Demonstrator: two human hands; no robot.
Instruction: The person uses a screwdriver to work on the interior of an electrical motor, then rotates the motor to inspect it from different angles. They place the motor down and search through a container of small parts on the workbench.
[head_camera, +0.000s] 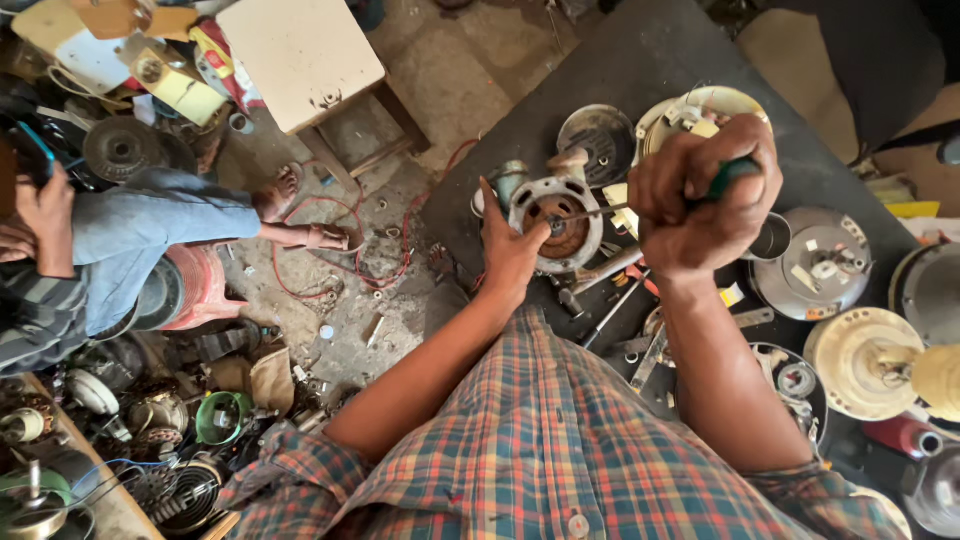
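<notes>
1. Gripping a green-handled screwdriver, the right hand has its fingers clenched round the handle.
2. Its thin metal shaft lies nearly level, long axis running right to left, tip pointing into the centre of the round grey metal motor housing.
3. The left hand presses the housing's left rim, fingers curled against it, on the dark counter.

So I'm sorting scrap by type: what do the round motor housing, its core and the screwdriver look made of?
The motor housing under the left hand looks like cast metal, dull grey-white. Its core looks like copper winding, reddish-brown. The screwdriver in the right hand has a thin steel-looking shaft and a green handle, probably plastic.
</notes>
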